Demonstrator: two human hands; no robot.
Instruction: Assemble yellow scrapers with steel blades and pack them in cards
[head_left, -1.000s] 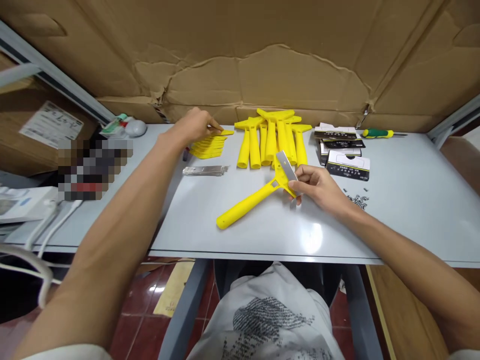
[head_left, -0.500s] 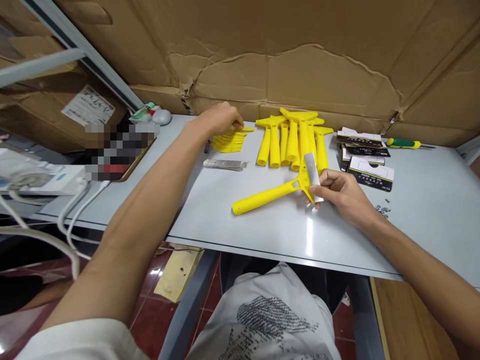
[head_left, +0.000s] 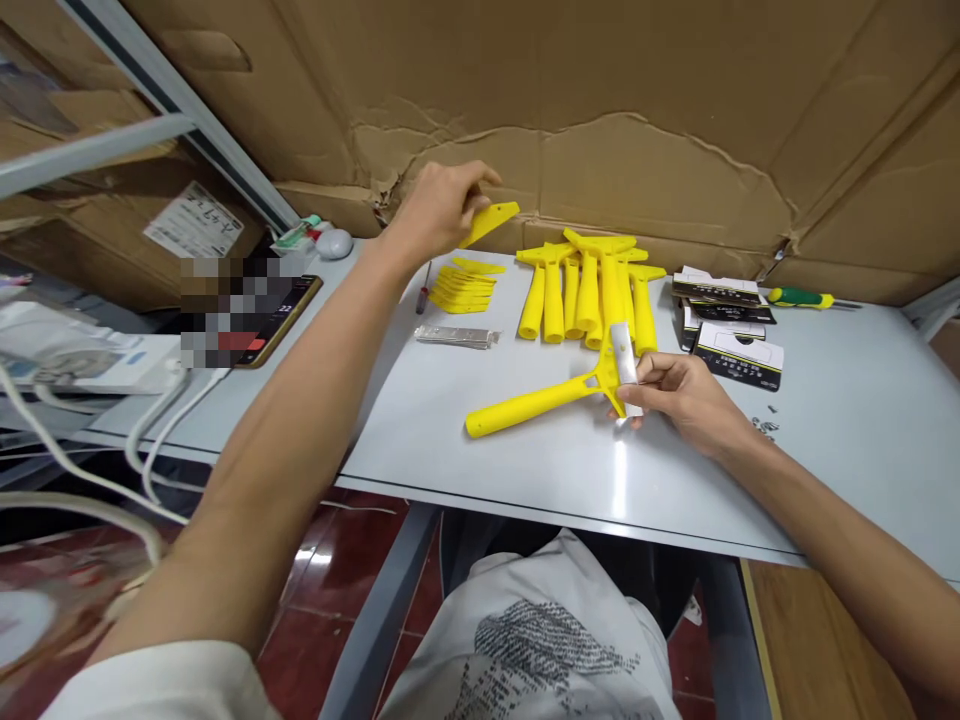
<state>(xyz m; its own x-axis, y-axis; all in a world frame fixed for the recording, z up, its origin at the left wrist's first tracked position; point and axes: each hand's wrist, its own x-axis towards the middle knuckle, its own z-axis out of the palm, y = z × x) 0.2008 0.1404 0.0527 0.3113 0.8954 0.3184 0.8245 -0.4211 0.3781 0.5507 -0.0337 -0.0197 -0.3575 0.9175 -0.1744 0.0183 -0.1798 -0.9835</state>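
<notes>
Yellow plastic slat [head_left: 493,221] pickup seemed done, left hand [head_left: 444,204] pinching; right hand [head_left: 681,396] clamped silver metal blade [head_left: 623,357] against yellow T-handle [head_left: 529,404], alignment seemingly due.

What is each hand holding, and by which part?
The left hand holds a flat yellow piece toward its left end, contact partly hidden. The right hand pinches a yellow handle and metal blade together at their near end.

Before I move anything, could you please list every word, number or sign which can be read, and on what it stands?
Nothing reads with certainty.
Label on cardboard box: perhaps "47"; the rest too blurred.
White-and-black packs: printed characters, too small.
Phone: partly pixelated, unreadable.
Shirt: tiny letter-like print, unreadable.
</notes>
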